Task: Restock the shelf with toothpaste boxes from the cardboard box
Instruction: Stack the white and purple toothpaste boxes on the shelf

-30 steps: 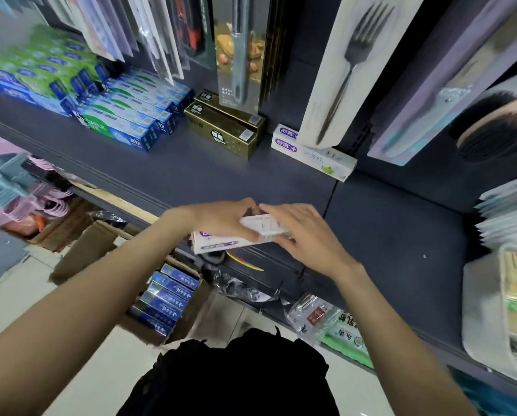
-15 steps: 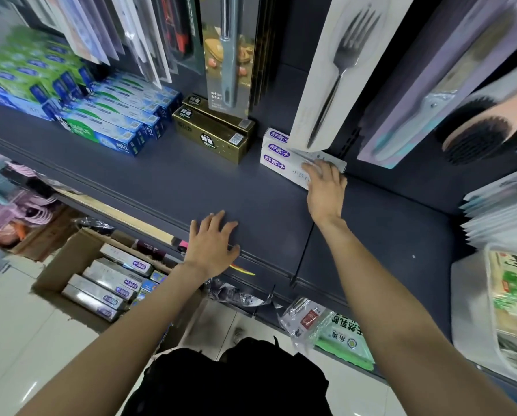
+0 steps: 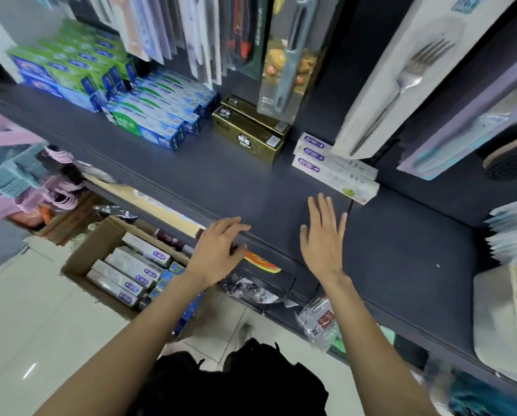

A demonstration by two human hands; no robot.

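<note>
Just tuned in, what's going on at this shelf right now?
A person is restocking toothpaste. Both hands are empty: the left hand rests on the front edge of the dark shelf, and the right hand hovers open above it. White and purple toothpaste boxes already lie on the shelf beside the gold boxes. More wait in the cardboard box on the floor.

A shop aisle seen from above. The floor (image 3: pixel 26 331) is pale glossy tile with a small bright glint of overhead light on it. Dark grey panels form the back wall (image 3: pixel 335 64) of the display unit, where carded kitchen tools hang, among them a packaged fork (image 3: pixel 401 85). At the far left, pink and blue plastic hangers (image 3: pixel 14 181) are stacked.
</note>
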